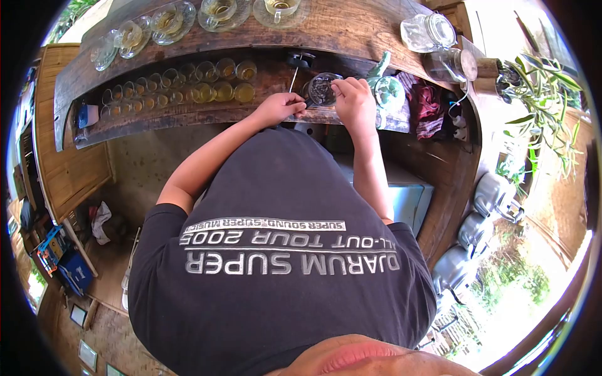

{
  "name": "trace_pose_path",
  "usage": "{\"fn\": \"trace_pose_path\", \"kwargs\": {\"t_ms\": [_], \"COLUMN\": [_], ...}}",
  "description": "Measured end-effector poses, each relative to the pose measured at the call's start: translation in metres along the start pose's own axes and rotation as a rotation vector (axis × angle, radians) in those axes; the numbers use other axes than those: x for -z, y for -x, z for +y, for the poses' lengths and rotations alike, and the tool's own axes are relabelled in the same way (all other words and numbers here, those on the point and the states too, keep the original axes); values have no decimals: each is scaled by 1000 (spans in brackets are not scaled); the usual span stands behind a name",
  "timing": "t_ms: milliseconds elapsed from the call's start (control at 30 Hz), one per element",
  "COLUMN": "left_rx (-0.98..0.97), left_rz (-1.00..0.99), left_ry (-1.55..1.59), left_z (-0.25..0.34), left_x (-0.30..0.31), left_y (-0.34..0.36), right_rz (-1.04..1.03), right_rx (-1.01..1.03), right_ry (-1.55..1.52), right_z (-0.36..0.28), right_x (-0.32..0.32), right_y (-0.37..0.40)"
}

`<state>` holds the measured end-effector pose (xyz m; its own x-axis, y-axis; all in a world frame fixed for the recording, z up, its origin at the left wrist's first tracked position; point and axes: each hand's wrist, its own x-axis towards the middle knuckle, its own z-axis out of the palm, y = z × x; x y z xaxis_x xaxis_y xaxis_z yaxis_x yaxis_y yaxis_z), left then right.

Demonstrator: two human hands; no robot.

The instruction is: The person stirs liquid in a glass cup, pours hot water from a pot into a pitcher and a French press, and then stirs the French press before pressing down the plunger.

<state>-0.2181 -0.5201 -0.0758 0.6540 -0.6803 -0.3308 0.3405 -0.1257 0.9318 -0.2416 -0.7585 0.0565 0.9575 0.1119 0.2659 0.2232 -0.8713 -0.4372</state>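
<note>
My left hand [280, 108] rests at the counter's front edge, thumb and fingers pinched together; what they hold is too small to tell. Raised over the right rim of a round glass container [321, 89] with dark contents, my right hand [354, 103] is closed in a pinch, and anything in it is hidden. A thin light rod [293, 80] leans from a small black object [301, 60], just beyond my left hand. Right of my right hand stands a glass vessel with a green pattern [388, 93].
Rows of small filled glasses [202, 93] stand on the lower shelf at left. Glass cups on saucers [217, 11] line the upper wooden counter [351, 34]. Two jars [429, 32], a red checked cloth [428, 109] and a plant [545, 100] are at right.
</note>
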Motion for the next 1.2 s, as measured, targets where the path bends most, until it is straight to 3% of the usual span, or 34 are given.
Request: {"fn": "trace_pose_path", "kwargs": {"t_ms": [167,367,467,700,800,933,1033,1200], "left_rx": [15,1,18,11,22,11,12,6], "left_rz": [0,0,4,1,5,10,8,37], "left_ry": [4,41,31,26,23,36,33,33], "left_z": [-1,-2,2,-2,2,-1,0,1], "left_x": [2,0,0,0,0,-1,-1,-4], "left_y": [-1,-1,0,-1,0,0,0,2], "right_rz": [-98,49,-69,27,-79,0,-10,-55], "right_rx": [47,-18,57,-44,49,-41,43,3], "right_ry": [-95,6,-104,20,-114,47,-74,-22], "right_z": [-4,-3,-8,-4,-5,-4,-5,3], "right_x": [5,-2,-1,1,2,8,2,4], "right_y": [5,2,7,8,10,6,7,8]}}
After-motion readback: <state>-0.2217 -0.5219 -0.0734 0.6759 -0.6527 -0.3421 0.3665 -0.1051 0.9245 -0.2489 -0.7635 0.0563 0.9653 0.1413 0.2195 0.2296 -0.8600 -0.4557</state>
